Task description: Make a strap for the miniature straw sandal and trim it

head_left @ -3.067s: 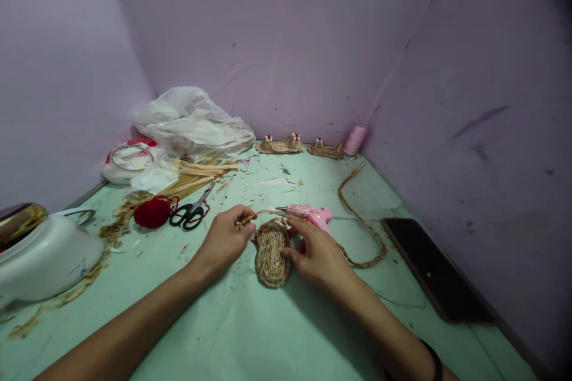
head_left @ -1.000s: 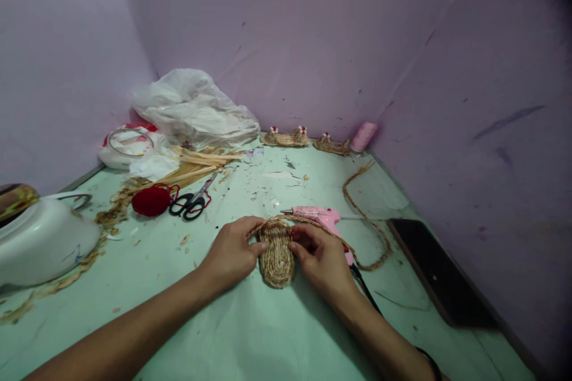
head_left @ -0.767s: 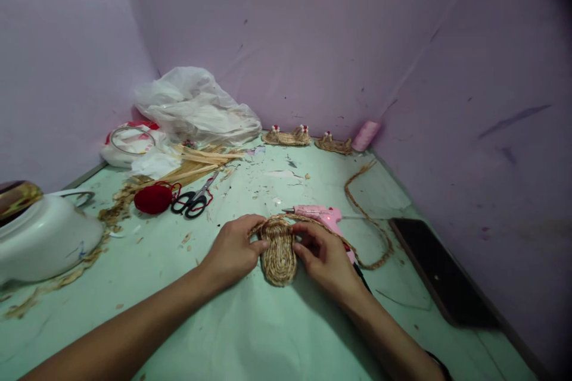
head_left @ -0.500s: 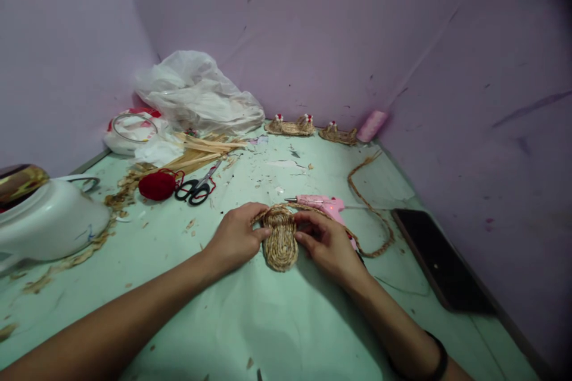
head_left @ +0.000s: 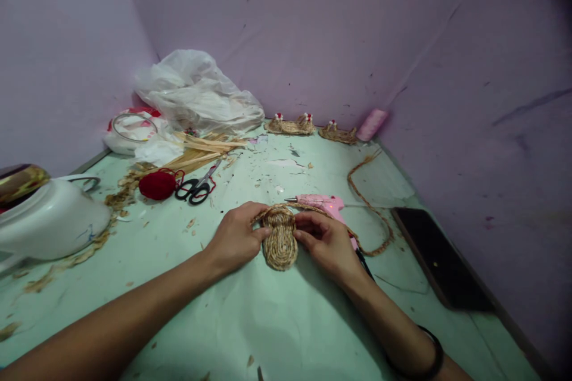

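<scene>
A small sole-shaped piece of coiled braided straw [head_left: 281,244] stands tilted between my hands at the middle of the table. My left hand [head_left: 239,232] grips its upper left edge, thumb on the near face and fingers behind. On the other side, my right hand [head_left: 324,241] pinches the upper right edge. A loose braided straw cord [head_left: 379,211] runs from the top of the piece past my right hand and curves over the table. Just behind my right hand lies a pink glue gun [head_left: 324,203], its small light glowing orange; its handle is partly hidden.
To the left are black-handled scissors [head_left: 196,187], a ball of red yarn [head_left: 157,184], straw strips [head_left: 201,152] and a white pot [head_left: 53,220]. A plastic bag [head_left: 196,95], small woven slippers [head_left: 290,126] and a pink spool [head_left: 372,125] line the back wall. A phone [head_left: 440,259] lies right.
Almost nothing differs. Both hands keep their hold on the straw sole, and the right forearm has shifted very slightly.
</scene>
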`<control>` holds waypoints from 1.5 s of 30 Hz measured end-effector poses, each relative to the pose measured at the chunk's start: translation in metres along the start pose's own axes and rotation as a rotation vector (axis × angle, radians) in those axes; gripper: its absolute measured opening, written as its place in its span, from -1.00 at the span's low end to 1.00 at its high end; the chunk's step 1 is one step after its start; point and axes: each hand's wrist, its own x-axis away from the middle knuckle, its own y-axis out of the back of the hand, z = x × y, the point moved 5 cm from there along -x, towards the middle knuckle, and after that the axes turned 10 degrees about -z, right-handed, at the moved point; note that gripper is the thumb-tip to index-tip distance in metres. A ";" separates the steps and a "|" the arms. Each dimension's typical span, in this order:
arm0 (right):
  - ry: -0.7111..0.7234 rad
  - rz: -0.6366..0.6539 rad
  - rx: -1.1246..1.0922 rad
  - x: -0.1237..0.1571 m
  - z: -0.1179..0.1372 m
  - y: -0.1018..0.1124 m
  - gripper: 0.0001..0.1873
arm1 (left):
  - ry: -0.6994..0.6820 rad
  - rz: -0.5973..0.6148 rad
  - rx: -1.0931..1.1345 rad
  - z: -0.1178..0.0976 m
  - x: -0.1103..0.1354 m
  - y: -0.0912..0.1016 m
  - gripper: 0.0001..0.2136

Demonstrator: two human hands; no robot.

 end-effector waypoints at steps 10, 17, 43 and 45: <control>-0.001 -0.058 -0.030 0.002 0.006 0.002 -0.88 | 0.469 0.068 0.769 -0.007 -0.001 0.006 -0.51; -0.014 -0.038 -0.026 0.002 0.006 0.000 -0.87 | 0.647 -0.005 0.753 0.001 -0.002 0.005 -0.72; -0.019 0.029 0.103 0.002 0.004 -0.003 -0.83 | 0.259 0.000 0.207 0.002 -0.007 0.007 -0.82; -0.015 0.016 0.117 0.002 0.005 -0.002 -0.82 | 0.261 0.001 0.209 0.001 -0.007 0.007 -0.83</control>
